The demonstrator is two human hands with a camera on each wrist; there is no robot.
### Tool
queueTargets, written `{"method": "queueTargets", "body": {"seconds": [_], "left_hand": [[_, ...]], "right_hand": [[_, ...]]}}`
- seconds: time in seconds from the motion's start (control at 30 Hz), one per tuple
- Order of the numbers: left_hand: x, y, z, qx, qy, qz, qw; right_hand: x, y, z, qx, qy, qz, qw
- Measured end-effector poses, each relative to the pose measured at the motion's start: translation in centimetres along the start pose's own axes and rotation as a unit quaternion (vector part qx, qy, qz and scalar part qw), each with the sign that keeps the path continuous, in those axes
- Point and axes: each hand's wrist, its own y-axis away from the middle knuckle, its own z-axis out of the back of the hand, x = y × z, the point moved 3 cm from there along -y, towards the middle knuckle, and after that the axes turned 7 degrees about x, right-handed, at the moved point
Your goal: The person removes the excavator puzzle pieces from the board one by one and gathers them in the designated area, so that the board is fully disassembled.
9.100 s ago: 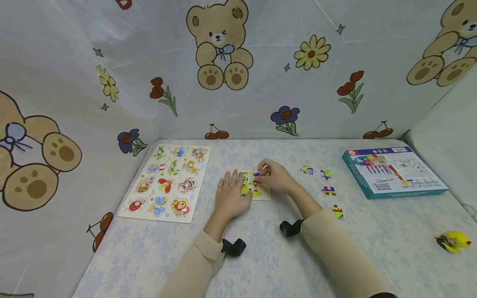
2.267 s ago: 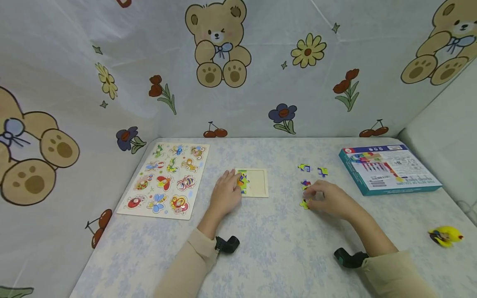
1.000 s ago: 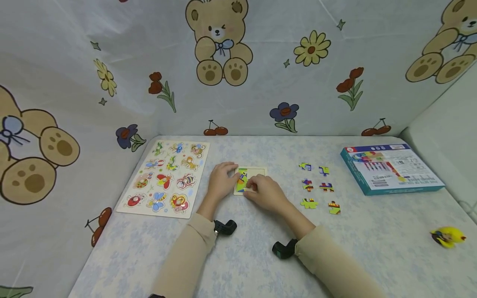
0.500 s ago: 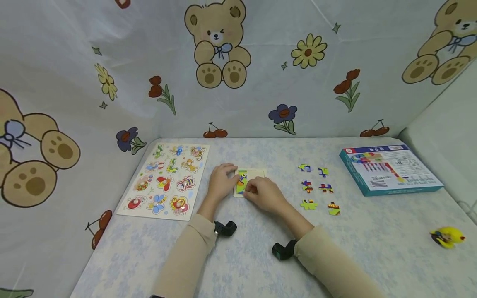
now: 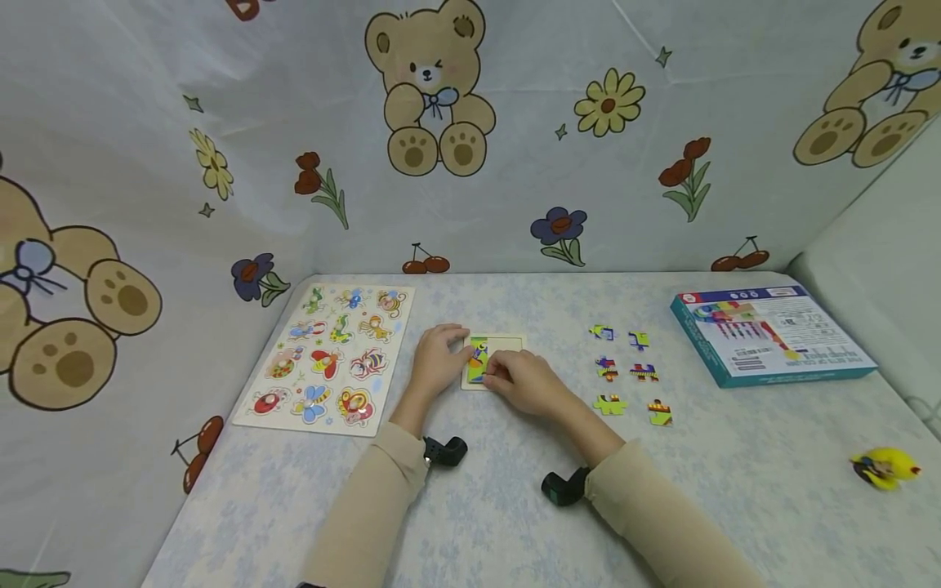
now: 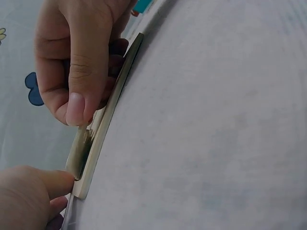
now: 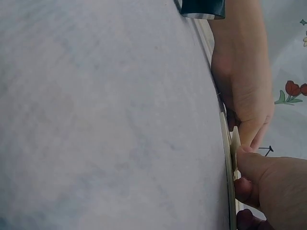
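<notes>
In the head view a small wooden puzzle tray point(image 5: 509, 340) lies mid-table, with yellow-green jigsaw pieces point(image 5: 479, 370) in its left part. My left hand point(image 5: 435, 359) holds the tray's left edge, fingers bent, thumb by the pieces. My right hand point(image 5: 525, 380) reaches over the tray's right half, thumb and fingertips pinching a puzzle piece. Seen edge-on in the left wrist view, this piece point(image 6: 79, 155) stands tilted above the tray rim point(image 6: 106, 117), a left-hand digit at its lower end. Its picture side is hidden. The right wrist view shows both hands meeting at the raised piece point(image 7: 235, 148).
Right of the tray, several loose jigsaw pieces point(image 5: 644, 371) lie in two columns. A large insect puzzle board point(image 5: 341, 343) lies to the left. A teal-edged box point(image 5: 772, 335) stands at the back right, with a yellow toy point(image 5: 885, 468) nearer the right edge.
Pieces have left the tray's right part, and more lie loose on the table than 9.1 s ago. My right hand has returned from the loose pieces to the tray. Lately, only slight finger shifts.
</notes>
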Motion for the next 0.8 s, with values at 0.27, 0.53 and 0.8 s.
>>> {"method": "queueTargets", "body": {"seconds": [0.27,0.53,0.8], "left_hand": [[-0.06,0.10,-0.06,0.001,-0.006,0.003,1.0000],[0.13,0.18,-0.12,0.004,-0.004,0.004,1.0000],[0.25,0.00,0.01,0.003,-0.001,-0.008,1.0000]], "right_hand": [[-0.15,0.02,0.31,0.028,-0.029,-0.019,0.9990],[-0.13,0.09,0.31,0.032,-0.027,-0.009,0.9991],[0.72,-0.21,0.26,0.007,0.006,-0.005,0.9999]]}}
